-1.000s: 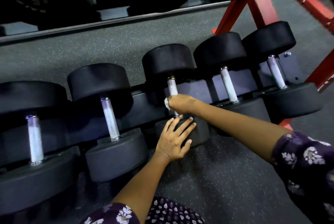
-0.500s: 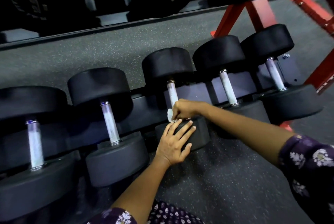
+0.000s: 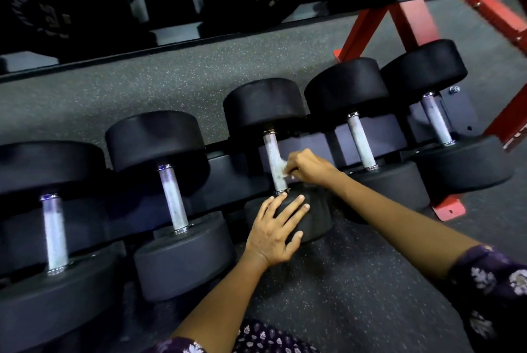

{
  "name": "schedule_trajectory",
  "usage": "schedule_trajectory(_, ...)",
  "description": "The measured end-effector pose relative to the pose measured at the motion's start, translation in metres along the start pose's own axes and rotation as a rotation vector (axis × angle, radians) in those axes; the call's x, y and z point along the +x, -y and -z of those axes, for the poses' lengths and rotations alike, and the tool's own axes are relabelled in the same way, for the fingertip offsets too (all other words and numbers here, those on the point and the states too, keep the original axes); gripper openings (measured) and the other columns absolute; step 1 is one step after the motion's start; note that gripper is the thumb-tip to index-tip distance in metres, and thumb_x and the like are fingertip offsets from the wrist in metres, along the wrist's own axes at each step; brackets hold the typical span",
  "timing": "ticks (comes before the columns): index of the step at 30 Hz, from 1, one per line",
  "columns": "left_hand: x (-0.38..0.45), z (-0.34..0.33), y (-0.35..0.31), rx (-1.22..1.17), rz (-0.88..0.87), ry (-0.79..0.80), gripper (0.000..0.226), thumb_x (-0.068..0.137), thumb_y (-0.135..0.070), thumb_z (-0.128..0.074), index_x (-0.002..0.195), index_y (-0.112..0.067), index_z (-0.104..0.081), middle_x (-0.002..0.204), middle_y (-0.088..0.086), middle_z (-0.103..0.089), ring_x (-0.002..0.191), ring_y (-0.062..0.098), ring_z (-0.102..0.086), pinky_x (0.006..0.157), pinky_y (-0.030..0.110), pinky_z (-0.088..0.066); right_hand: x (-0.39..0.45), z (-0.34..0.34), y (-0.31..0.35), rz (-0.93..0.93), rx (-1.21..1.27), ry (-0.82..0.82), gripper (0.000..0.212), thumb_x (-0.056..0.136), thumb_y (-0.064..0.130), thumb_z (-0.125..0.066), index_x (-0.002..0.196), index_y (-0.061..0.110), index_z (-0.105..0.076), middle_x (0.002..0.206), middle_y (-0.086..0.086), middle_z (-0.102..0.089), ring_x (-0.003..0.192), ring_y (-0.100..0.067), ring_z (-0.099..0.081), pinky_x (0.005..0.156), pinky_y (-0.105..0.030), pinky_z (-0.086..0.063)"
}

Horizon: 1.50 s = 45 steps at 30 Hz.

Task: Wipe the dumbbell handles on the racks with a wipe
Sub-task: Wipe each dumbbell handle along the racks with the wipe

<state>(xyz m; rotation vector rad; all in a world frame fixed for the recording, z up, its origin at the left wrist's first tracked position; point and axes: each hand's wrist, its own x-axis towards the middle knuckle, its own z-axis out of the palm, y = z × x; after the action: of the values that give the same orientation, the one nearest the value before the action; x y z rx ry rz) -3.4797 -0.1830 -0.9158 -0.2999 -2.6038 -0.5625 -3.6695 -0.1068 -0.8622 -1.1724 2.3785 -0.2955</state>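
On the lower rack [image 3: 319,150], 5 black dumbbells sit in a row. The right hand [image 3: 309,166] pinches a small white wipe [image 3: 283,166] against the 3rd dumbbell's handle [image 3: 272,157]. At 6 o'clock from it, the left hand [image 3: 278,228] rests with spread fingers on that dumbbell's near head [image 3: 318,218].

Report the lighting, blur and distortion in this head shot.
Head view: dim and bluish, black dumbbell ends losing detail; the handles catch the light; the right hand and wipe are motion-smeared; the left hand is sharper; the wide lens bows the upper rack; the red frame blurs near the edge.
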Motion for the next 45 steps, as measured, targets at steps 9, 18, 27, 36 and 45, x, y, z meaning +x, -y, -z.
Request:
schedule_trajectory(9,-0.001,-0.001,0.001,0.018,-0.002,0.007,0.051,0.090,-0.034,-0.044,0.137,-0.017,-0.046,0.147,0.001,-0.040,0.127,0.032,-0.042,0.112,0.042,-0.023,-0.003,-0.020,-0.001,-0.176,0.243,-0.088,0.020,0.083,0.018,-0.063,0.072,0.002,-0.068,0.074,-0.010,-0.069,0.068,-0.013,-0.057,0.063,-0.023,-0.035)
schedule_trajectory(18,0.000,0.000,0.000,0.013,0.016,0.017,0.050,0.090,-0.035,-0.044,0.137,-0.018,-0.046,0.146,0.001,-0.041,0.128,0.031,-0.042,0.114,0.041,-0.021,0.026,-0.037,0.003,-0.463,0.911,-0.373,0.029,0.080,-0.008,-0.048,0.074,0.017,-0.062,0.066,-0.006,-0.059,0.055,-0.011,-0.051,0.063,-0.034,-0.048)
schedule_trajectory(27,0.000,-0.001,0.001,0.010,0.027,0.037,0.047,0.098,-0.038,-0.033,0.139,-0.018,-0.045,0.148,0.000,-0.040,0.130,0.030,-0.040,0.115,0.040,-0.020,0.048,-0.003,-0.001,-0.544,1.538,-0.131,0.039,0.082,-0.016,-0.025,0.080,0.009,-0.055,0.054,0.002,-0.058,0.056,-0.009,-0.050,0.054,-0.017,-0.049)
schedule_trajectory(36,0.002,0.001,0.001,-0.010,0.031,0.028,0.047,0.101,-0.040,-0.026,0.139,-0.019,-0.045,0.148,-0.001,-0.039,0.129,0.030,-0.041,0.113,0.042,-0.024,0.064,-0.007,0.008,-0.502,1.887,-0.139,0.026,0.052,0.001,-0.033,0.071,0.005,-0.049,0.056,-0.005,-0.059,0.060,-0.019,-0.052,0.068,-0.024,-0.049)
schedule_trajectory(45,0.003,0.002,0.000,-0.019,0.026,0.014,0.047,0.100,-0.039,-0.027,0.137,-0.018,-0.046,0.147,0.000,-0.040,0.128,0.030,-0.042,0.112,0.042,-0.026,0.055,-0.008,0.005,-0.491,1.999,-0.211,0.033,0.049,0.007,-0.046,0.079,0.001,-0.058,0.080,-0.012,-0.056,0.072,-0.022,-0.053,0.069,-0.027,-0.052)
